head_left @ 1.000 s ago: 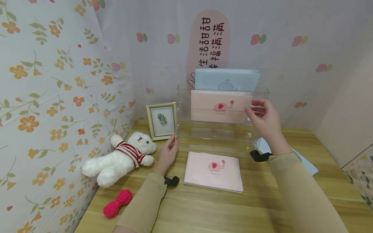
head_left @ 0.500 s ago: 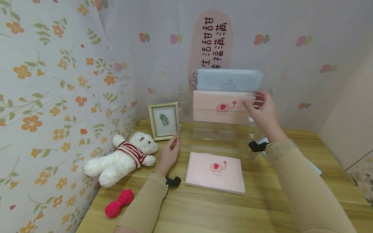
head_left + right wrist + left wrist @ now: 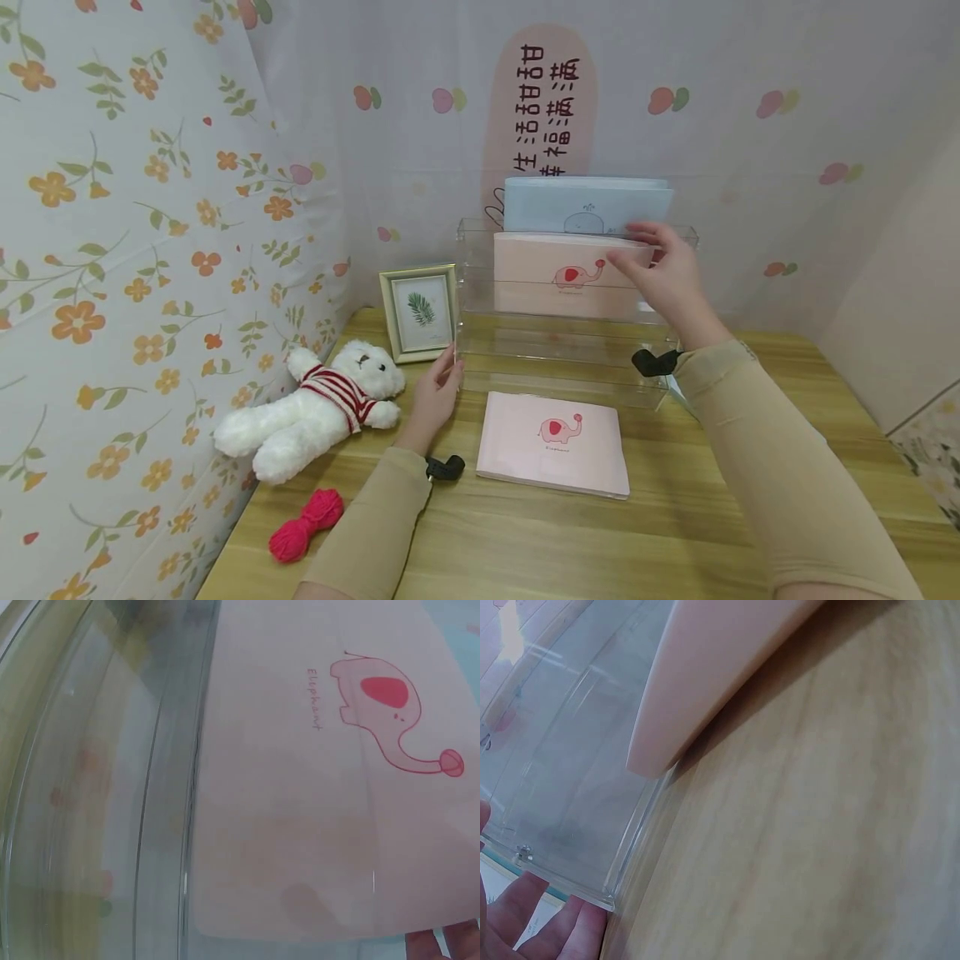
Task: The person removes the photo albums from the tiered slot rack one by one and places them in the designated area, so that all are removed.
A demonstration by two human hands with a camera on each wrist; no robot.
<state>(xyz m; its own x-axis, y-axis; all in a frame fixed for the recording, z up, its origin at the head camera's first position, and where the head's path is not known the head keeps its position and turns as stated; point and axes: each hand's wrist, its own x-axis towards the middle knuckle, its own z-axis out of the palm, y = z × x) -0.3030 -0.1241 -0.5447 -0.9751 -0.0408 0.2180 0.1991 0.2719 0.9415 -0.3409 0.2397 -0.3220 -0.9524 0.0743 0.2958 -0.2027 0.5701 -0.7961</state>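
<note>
Rack: centre; left hand touches it, fingers nearly straight.
Pink booklet: upper centre; right hand half-open there, grip unclear.

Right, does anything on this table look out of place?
Perhaps: one pink elephant booklet lies flat on the table, while another elephant booklet stands in the clear rack. The white teddy bear lies, rather than sits, near the picture frame. Nothing looks spilled or damaged.

The rack looks to me like clear plastic, smooth and very glossy. The pink booklets have smooth paper covers. The desk shows wood grain, the bear is of fluffy plush, the curtain of matt cloth.
</note>
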